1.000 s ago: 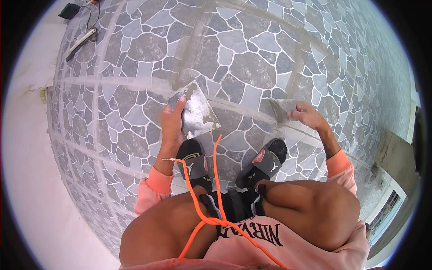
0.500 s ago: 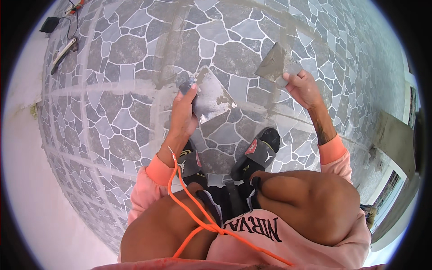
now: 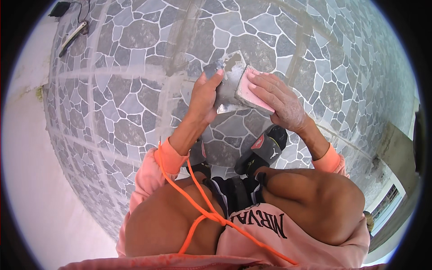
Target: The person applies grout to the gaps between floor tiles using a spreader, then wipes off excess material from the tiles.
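Observation:
My left hand [image 3: 202,99] is closed around the dark grip of a steel trowel [image 3: 228,83], thumb on top. The trowel's flat blade is shiny, with smears of grey paste along its far edge. My right hand [image 3: 283,101] presses its fingers on the back of a square pad [image 3: 252,92], pink on top with a grey, crusted edge. The pad is tilted over the right side of the blade and appears to touch it; its underside is hidden. Both tools are held above the stone-patterned floor [image 3: 135,38], in front of my feet.
Black slide sandals [image 3: 265,150] are on my feet, just below the tools. At the far left a long, light-coloured tool [image 3: 73,38] and a black box [image 3: 59,9] with a cord lie near a pale wall [image 3: 27,112]. Damp grey bands of paste [image 3: 180,40] cross the floor.
My right hand has swung left and turned the pad over, from its grey face to its pink back, bringing it onto the trowel. The trowel has shifted slightly right.

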{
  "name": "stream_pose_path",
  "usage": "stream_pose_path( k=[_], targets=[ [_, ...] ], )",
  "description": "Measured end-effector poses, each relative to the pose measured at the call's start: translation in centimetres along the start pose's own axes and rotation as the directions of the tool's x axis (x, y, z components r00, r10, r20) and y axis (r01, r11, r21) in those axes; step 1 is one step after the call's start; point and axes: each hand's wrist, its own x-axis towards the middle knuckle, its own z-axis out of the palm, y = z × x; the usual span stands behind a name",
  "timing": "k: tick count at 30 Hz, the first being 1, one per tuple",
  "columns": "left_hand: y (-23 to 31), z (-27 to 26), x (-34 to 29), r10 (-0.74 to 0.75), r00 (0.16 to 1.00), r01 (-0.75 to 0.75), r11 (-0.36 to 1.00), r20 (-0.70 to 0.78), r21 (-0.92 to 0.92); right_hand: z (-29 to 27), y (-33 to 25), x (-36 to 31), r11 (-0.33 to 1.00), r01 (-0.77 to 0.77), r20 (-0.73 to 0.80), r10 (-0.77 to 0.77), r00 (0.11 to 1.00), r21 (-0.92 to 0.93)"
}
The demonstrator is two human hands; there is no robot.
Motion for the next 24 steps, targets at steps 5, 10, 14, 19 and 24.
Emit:
stream_pose_path(
  k=[5, 10, 14, 19, 24],
  targets=[
    [1.8, 1.5, -2.0, 0.025, 0.999, -0.027, 0.996, 0.023, 0.082, -0.6, 3.5, -3.2, 0.977, -0.08, 0.095, 0.1, 0.99, -0.196],
    [3.3, 1.5, -1.8, 0.171, 0.979, -0.189, 0.966, 0.11, 0.177, -1.5, 4.6, -5.4, 0.851, -0.507, 0.01, 0.511, 0.86, 0.139],
    [3.0, 1.1, -2.0, 0.176, 0.983, -0.183, 0.963, 0.056, 0.198, -4.8, 11.6, -5.8, 0.809, -0.564, -0.212, 0.529, 0.822, -0.167],
    [2.1, 0.2, -1.7, 0.131, 0.991, -0.137, 0.959, 0.039, 0.249, -7.4, 26.0, -3.7, 0.681, -0.543, -0.23, 0.5, 0.835, -0.491],
    [-0.1, 1.4, -0.5, 0.062, 0.996, -0.074, 0.975, 0.062, 0.21, -10.1, 35.2, -8.5, 0.588, -0.65, -0.133, 0.684, 0.717, -0.483]
  ],
)
